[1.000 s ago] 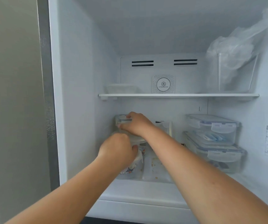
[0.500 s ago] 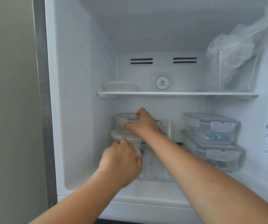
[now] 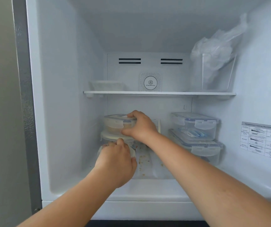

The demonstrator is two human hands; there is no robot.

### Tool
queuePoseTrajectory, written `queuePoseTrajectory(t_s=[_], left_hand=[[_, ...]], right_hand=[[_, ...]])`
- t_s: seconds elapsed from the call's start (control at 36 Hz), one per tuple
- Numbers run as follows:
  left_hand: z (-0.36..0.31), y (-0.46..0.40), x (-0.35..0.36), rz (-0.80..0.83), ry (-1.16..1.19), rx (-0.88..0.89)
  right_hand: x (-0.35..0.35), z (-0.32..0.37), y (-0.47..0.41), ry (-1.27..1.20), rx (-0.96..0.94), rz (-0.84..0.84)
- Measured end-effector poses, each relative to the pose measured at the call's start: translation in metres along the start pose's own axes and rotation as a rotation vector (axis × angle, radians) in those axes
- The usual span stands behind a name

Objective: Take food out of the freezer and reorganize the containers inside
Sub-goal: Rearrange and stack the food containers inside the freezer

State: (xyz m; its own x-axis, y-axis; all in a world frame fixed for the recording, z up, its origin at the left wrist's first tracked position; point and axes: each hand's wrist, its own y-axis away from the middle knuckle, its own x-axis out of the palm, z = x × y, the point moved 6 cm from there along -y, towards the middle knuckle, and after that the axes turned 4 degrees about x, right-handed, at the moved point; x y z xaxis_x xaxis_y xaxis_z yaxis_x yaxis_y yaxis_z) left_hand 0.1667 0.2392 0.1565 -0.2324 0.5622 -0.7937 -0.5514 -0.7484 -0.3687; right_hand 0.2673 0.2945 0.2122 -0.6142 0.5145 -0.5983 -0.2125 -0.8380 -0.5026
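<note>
At lower centre-left of the freezer, the right hand point(image 3: 141, 126) grips the top round container point(image 3: 117, 124) while the left hand point(image 3: 117, 158) grips the stack's lowest container point(image 3: 132, 152), directly beneath it

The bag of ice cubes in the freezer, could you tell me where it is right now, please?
In the head view, the bag of ice cubes sits in a clear bin at the right end of the upper shelf, right of the round vent.

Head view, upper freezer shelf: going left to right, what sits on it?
Shallow frosted tray → round white deodorizer disc on the back wall → clear container stuffed with crumpled plastic bags.
</note>
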Motion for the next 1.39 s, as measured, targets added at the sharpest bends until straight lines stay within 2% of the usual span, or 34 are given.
queuePoseTrajectory(t_s=[0.14,0.42,0.78,0.97,1.28,1.39], left_hand=[[0.001,-0.001,0.002,-0.012,-0.004,0.022],[-0.005,-0.001,0.001,0.025,-0.077,0.207],[0.009,0.003,0.003,-0.079,0.177,0.047],[0.009,0.003,0.005,-0.086,0.198,0.031],[0.009,0.001,0.006,-0.094,0.212,0.012],[0.009,0.001,0.007,-0.099,0.212,0.013]], right_hand=[[-0.015,-0.005,0.017,-0.016,-0.007,-0.059],[-0.056,-0.005,0.044,0.120,-0.101,-0.209],[-0.133,-0.016,0.071,0.279,-0.074,-0.482],[-0.161,-0.033,0.082,0.360,-0.011,-0.593],[-0.173,-0.058,0.070,0.305,0.092,-0.685],[-0.173,-0.063,0.066,0.256,0.130,-0.781]])
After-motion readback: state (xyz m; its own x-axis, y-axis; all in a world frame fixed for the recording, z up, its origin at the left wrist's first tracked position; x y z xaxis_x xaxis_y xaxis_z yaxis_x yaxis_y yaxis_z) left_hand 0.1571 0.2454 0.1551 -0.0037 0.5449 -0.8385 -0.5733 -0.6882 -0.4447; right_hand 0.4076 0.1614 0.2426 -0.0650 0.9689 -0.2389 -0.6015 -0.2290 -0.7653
